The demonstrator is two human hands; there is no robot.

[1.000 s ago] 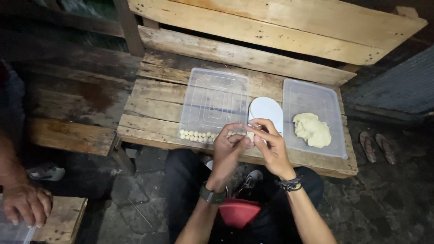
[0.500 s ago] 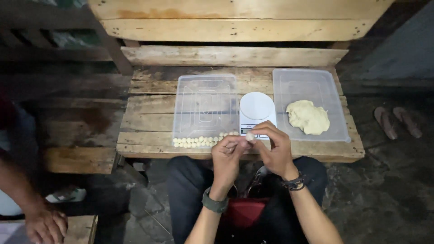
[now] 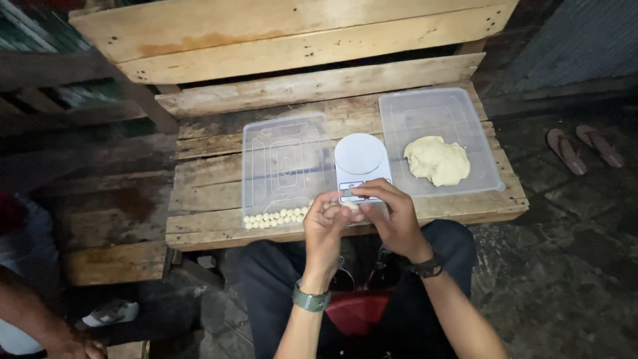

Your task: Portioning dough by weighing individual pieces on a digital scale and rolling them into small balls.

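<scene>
Both hands meet over the near edge of the bench (image 3: 212, 179). Left hand (image 3: 327, 226) and right hand (image 3: 392, 216) close their grip, fingertips pressed together, on a small dough piece (image 3: 347, 207) that is mostly hidden between them. Behind them the white scale (image 3: 361, 159) has its display partly covered. A row of dough balls (image 3: 276, 217) lies along the near edge of the left clear tray (image 3: 286, 159); a dough lump (image 3: 436, 160) sits in the right clear tray (image 3: 432, 113). Another person's arm (image 3: 40, 326) is cut off at lower left.
</scene>
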